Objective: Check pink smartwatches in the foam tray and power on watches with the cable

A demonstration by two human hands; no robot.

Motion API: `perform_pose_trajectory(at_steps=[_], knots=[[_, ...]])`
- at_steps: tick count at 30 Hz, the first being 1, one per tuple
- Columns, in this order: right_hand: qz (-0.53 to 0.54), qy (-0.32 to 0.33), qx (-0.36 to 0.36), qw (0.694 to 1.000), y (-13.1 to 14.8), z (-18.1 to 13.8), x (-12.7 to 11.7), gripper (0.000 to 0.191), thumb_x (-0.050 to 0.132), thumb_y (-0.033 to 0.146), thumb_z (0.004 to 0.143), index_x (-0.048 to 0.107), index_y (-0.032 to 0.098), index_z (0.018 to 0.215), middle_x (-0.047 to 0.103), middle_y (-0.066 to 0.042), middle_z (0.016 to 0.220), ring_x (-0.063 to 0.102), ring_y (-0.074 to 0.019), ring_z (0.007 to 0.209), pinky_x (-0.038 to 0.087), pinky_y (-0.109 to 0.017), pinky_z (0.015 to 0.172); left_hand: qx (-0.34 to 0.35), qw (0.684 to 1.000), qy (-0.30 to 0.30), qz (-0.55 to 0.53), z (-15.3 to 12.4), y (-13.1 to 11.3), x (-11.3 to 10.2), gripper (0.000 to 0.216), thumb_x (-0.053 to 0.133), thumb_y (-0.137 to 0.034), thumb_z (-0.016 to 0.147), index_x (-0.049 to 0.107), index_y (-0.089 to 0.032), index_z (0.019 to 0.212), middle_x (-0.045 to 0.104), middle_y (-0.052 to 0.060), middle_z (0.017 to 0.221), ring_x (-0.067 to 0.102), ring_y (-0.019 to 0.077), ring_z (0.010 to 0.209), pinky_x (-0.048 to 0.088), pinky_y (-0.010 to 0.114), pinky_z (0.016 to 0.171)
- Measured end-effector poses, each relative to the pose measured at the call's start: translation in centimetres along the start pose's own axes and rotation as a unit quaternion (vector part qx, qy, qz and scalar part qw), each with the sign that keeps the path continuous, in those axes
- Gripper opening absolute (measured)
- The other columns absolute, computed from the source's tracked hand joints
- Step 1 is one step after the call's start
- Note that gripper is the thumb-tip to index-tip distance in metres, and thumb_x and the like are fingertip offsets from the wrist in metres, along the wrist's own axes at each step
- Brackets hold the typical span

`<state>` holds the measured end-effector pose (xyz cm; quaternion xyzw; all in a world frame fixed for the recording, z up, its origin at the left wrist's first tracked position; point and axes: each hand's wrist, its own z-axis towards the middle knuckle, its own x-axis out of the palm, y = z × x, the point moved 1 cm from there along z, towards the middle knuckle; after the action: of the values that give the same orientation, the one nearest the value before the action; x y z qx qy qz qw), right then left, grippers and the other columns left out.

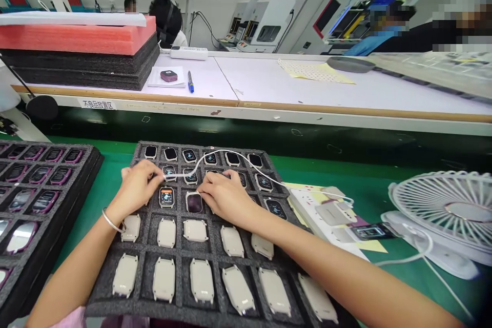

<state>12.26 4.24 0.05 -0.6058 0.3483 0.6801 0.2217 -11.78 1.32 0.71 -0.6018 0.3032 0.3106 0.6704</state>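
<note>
Near the foam tray's (215,253) far edge, left hand (136,187) pinches a white cable (230,154); right hand (226,196) grips a dark-screened watch (194,202) seated in its compartment, mid-tray.

Left hand (136,187) palm-down, fingers pinched together at the tips. Right hand (226,196) palm-down, fingers curled, fingertips pointing left. Both forearms bare, converging forward from below.

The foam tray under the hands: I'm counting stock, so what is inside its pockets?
The foam tray holds watch bodies: near rows lie face down, pale backs up; far rows show screens. The left hand and right hand cover several pockets, so their contents cannot be seen.
</note>
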Motion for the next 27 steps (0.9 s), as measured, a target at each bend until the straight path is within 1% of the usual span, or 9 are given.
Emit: perform_pose_trajectory(at_steps=[3, 5, 6, 8, 10, 12, 19, 23, 27], knots=[[0.024, 0.033, 0.008, 0.999, -0.4, 0.4, 0.2, 0.021, 0.052, 0.016, 0.094, 0.072, 0.020, 0.089, 0.066, -0.007, 0.093, 0.062, -0.0213, 0.093, 0.027, -0.042, 0.088, -0.028, 0.971, -0.141, -0.191, -1.4, 0.7, -2.3, 0.026, 0.055, -0.044, 0.087, 0.064, -0.020, 0.094, 0.069, 0.004, 0.094, 0.062, 0.0217, 0.089, 0.045, 0.037, 0.084], [0.031, 0.050, 0.000, 0.998, -0.6, 0.3, 0.1, 0.020, 0.053, 0.017, 0.094, 0.073, 0.021, 0.092, 0.066, -0.007, 0.096, 0.061, -0.0224, 0.097, 0.028, -0.041, 0.087, -0.042, 0.945, -0.196, -0.260, -3.2, 1.3, -3.6, 0.026, 0.057, -0.045, 0.087, 0.062, -0.021, 0.093, 0.068, 0.003, 0.092, 0.061, 0.0199, 0.087, 0.047, 0.033, 0.081], [0.029, 0.055, -0.003, 0.998, -0.7, 0.3, 0.1, 0.021, 0.053, 0.018, 0.094, 0.073, 0.021, 0.093, 0.066, -0.007, 0.096, 0.061, -0.0229, 0.098, 0.029, -0.040, 0.086, -0.043, 0.946, -0.190, -0.258, -4.4, 1.6, -4.1, 0.025, 0.057, -0.046, 0.087, 0.063, -0.021, 0.092, 0.068, 0.003, 0.091, 0.060, 0.0196, 0.086, 0.047, 0.033, 0.080], [0.020, 0.055, -0.008, 0.998, -0.8, 0.1, 0.3, 0.021, 0.052, 0.018, 0.095, 0.073, 0.021, 0.095, 0.067, -0.008, 0.096, 0.061, -0.0241, 0.098, 0.032, -0.039, 0.083, -0.020, 0.973, -0.108, -0.202, -6.8, 2.0, -4.3, 0.024, 0.058, -0.045, 0.088, 0.065, -0.022, 0.086, 0.068, 0.003, 0.088, 0.060, 0.0199, 0.085, 0.046, 0.033, 0.078], [0.015, 0.036, -0.013, 0.999, -0.8, 0.0, 0.7, 0.022, 0.050, 0.019, 0.095, 0.073, 0.020, 0.096, 0.067, -0.009, 0.096, 0.061, -0.0250, 0.097, 0.034, -0.038, 0.080, 0.019, 0.994, -0.011, -0.107, -9.0, 2.4, -3.8, 0.022, 0.058, -0.042, 0.090, 0.068, -0.023, 0.084, 0.070, 0.003, 0.088, 0.060, 0.0202, 0.085, 0.042, 0.035, 0.080], [0.022, 0.009, -0.011, 1.000, -0.8, -0.2, 1.3, 0.022, 0.050, 0.019, 0.094, 0.072, 0.019, 0.097, 0.068, -0.010, 0.096, 0.061, -0.0255, 0.098, 0.036, -0.037, 0.079, 0.050, 0.998, 0.032, -0.011, -10.6, 2.9, -3.1, 0.020, 0.057, -0.039, 0.093, 0.070, -0.025, 0.086, 0.071, 0.001, 0.089, 0.059, 0.0195, 0.084, 0.037, 0.037, 0.083], [0.041, -0.024, 0.033, 0.998, -0.5, -0.7, 2.2, 0.019, 0.054, 0.019, 0.093, 0.072, 0.020, 0.098, 0.067, -0.010, 0.101, 0.061, -0.0256, 0.099, 0.035, -0.040, 0.084, 0.154, 0.969, 0.028, 0.191, -11.7, 3.2, -1.9, 0.009, 0.062, -0.020, 0.091, 0.069, -0.027, 0.093, 0.071, -0.002, 0.091, 0.059, 0.0194, 0.087, 0.030, 0.040, 0.086], [0.032, -0.028, 0.043, 0.998, -0.1, -0.6, 1.9, 0.019, 0.054, 0.019, 0.094, 0.073, 0.019, 0.096, 0.067, -0.010, 0.099, 0.061, -0.0262, 0.100, 0.033, -0.040, 0.084, 0.166, 0.928, 0.029, 0.332, -10.7, 1.5, -2.2, 0.029, 0.076, -0.017, 0.078, 0.067, -0.023, 0.104, 0.072, 0.004, 0.099, 0.061, 0.0293, 0.097, 0.031, 0.051, 0.094], [0.042, -0.046, 0.037, 0.997, -0.1, -0.5, 2.1, 0.018, 0.054, 0.018, 0.094, 0.073, 0.019, 0.092, 0.067, -0.009, 0.097, 0.060, -0.0250, 0.096, 0.032, -0.039, 0.082, 0.161, 0.937, 0.070, 0.303, -9.6, 1.2, -3.0, 0.020, 0.070, -0.020, 0.081, 0.068, -0.020, 0.100, 0.072, 0.005, 0.092, 0.063, 0.0277, 0.093, 0.041, 0.047, 0.093]])
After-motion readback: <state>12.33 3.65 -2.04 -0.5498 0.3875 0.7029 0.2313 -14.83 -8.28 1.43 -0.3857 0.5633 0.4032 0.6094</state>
